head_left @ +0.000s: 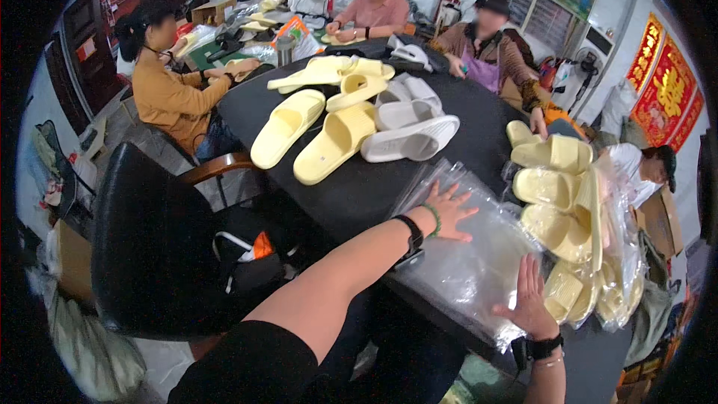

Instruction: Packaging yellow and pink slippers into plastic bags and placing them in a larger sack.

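Observation:
A stack of clear plastic bags (470, 273) lies flat at the near edge of the dark table. My left hand (447, 213) rests on its far part with the fingers spread. At the stack's near right side my right hand (529, 307) has its fingers stretched out and holds nothing. Close to it, on the right, are several yellow slippers (557, 232), some inside clear plastic. Beyond my left hand sit loose yellow slippers (336, 142) and grey slippers (411, 138).
The dark table (336, 206) reaches away from me. A black chair (138, 247) stands at the left. A person in brown (176, 105) sits at the far left; another person's hand (538, 121) is by the far right slippers. More people work farther back.

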Demonstrator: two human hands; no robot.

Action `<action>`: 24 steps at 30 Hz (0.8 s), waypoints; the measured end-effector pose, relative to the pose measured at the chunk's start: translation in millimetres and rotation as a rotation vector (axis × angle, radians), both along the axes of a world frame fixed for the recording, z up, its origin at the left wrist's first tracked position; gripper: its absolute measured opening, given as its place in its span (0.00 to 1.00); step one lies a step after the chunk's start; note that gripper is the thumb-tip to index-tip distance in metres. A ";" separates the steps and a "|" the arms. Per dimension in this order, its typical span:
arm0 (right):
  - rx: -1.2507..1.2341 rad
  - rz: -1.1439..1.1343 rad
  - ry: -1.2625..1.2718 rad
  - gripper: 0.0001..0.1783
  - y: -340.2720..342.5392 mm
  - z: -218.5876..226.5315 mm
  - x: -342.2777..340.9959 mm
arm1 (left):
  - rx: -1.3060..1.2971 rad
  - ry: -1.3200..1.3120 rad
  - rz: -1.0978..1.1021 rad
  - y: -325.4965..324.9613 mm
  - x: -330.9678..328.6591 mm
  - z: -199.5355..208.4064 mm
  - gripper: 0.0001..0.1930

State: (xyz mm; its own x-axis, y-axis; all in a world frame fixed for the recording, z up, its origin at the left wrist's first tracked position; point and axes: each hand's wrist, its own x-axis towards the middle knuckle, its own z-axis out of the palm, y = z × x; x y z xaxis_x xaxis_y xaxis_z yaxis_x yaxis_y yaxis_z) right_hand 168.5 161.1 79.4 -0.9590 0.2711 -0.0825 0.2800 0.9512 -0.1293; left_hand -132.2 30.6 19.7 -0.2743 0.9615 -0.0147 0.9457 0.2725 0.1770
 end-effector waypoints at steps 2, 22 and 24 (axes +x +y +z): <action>0.003 -0.029 -0.251 0.76 -4.3 -6.6 25.5 | 0.044 -0.010 -0.022 6.8 4.9 7.5 0.45; 0.028 -0.203 -0.056 0.51 -26.6 -46.5 24.8 | -0.010 -0.001 -0.028 8.9 3.4 2.1 0.45; 0.068 -0.203 0.014 0.51 -32.1 -52.4 33.3 | -0.029 -0.023 -0.058 9.8 10.0 7.4 0.45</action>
State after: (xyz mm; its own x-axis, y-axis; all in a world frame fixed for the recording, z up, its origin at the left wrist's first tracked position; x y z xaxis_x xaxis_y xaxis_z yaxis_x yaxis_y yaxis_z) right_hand 201.8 129.0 27.0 -0.8849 0.4637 -0.0445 0.4658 0.8820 -0.0720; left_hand -122.1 40.3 27.1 -0.2174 0.9749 -0.0488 0.9559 0.2227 0.1915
